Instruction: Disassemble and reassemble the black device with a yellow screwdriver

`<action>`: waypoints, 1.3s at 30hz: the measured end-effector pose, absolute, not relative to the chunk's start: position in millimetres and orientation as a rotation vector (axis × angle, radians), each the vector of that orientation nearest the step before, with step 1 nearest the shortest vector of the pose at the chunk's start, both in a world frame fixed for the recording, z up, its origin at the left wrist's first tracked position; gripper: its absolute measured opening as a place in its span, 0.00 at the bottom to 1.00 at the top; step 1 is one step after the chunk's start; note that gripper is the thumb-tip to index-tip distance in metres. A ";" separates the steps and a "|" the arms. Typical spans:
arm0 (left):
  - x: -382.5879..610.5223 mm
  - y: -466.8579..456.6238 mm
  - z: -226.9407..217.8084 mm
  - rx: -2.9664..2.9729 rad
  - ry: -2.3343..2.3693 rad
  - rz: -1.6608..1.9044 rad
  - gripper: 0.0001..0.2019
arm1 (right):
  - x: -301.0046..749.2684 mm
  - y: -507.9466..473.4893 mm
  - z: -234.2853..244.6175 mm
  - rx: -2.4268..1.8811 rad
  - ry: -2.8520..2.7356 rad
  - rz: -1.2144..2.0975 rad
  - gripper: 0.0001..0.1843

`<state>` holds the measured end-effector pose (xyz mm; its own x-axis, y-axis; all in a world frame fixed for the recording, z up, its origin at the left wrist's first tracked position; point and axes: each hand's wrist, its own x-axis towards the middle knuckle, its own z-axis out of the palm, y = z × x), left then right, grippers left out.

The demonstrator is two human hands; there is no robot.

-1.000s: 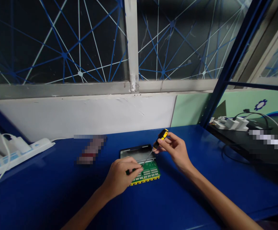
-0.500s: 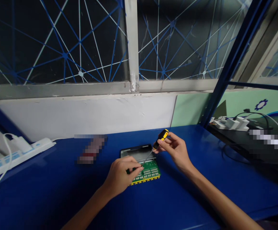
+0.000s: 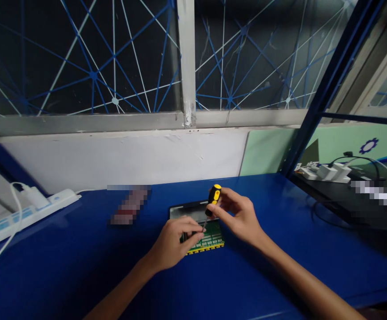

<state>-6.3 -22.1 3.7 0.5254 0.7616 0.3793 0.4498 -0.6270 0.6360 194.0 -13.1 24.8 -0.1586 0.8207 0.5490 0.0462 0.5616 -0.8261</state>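
Observation:
My right hand [image 3: 241, 218] grips a black and yellow screwdriver [image 3: 214, 196] by its handle, with the thin shaft pointing steeply down. My left hand [image 3: 173, 242] is closed in a pinch at the screwdriver's tip, above the board; whatever lies between the fingertips is too small to make out. Below both hands is a green circuit board [image 3: 216, 238] with rows of pale parts and a yellow toothed strip along its near edge. Behind it lies a dark, shallow case [image 3: 188, 211], grey inside. My left hand covers the board's left part.
On the blue table [image 3: 260, 284], a blurred-out flat object [image 3: 129, 206] lies to the left. A white power strip [image 3: 55, 202] with a plug and cable stands at the left edge. Another power strip [image 3: 336, 173] and cables are at the right, beside a blue metal post [image 3: 308, 120].
The screwdriver has swung from a slant to nearly upright as my right hand moved left. My left hand's fingertips have shifted slightly right with the tip. The view has moved a little.

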 end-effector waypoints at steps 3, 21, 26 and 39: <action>-5.8 -21.1 1.0 2.276 0.984 0.905 0.06 | 190.9 -12.0 29.7 -0.755 -1.709 0.735 0.16; -10.7 -16.3 -5.9 2.338 1.003 0.822 0.06 | 186.2 -12.2 24.9 -0.712 -1.877 0.554 0.19; -10.3 -15.3 -10.4 2.341 1.056 0.844 0.05 | 184.0 -14.7 26.2 -0.705 -1.891 0.555 0.18; -7.3 -19.5 -5.9 2.311 1.014 0.844 0.07 | 175.0 -11.9 40.9 -0.766 -2.142 0.432 0.29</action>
